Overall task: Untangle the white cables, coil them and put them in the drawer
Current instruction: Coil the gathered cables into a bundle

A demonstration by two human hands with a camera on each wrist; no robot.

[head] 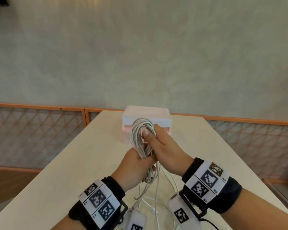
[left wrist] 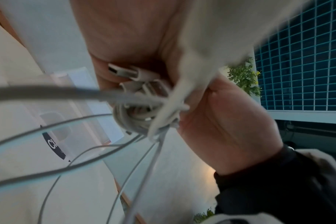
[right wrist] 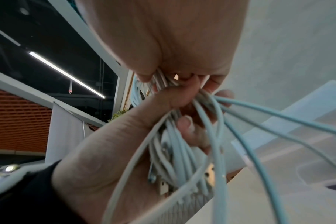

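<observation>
White cables (head: 142, 135) bunched in both my hands, held above the table (head: 73, 163), just in front of the small pinkish drawer unit (head: 146, 120). My left hand (head: 136, 165) is fisted round the lower part of the bundle; my right hand (head: 163, 146) pinches the upper loop, thumb pressed on the strands. Loose tails (head: 156, 193) hang under my hands down to the table, not coiled yet. Plug ends (left wrist: 125, 72) are tucked against my left palm. Judgement: cables are light, soft and springy, smooth jacket, so loops will likely pop open if my grip slackens. Best hold is across the whole bundle where all strands cross, not on one strand or a plug. Tails need winding in before anything goes to the drawer; snagging on my wrist bands looks possible. Can't tell whether the drawer is pulled out.
</observation>
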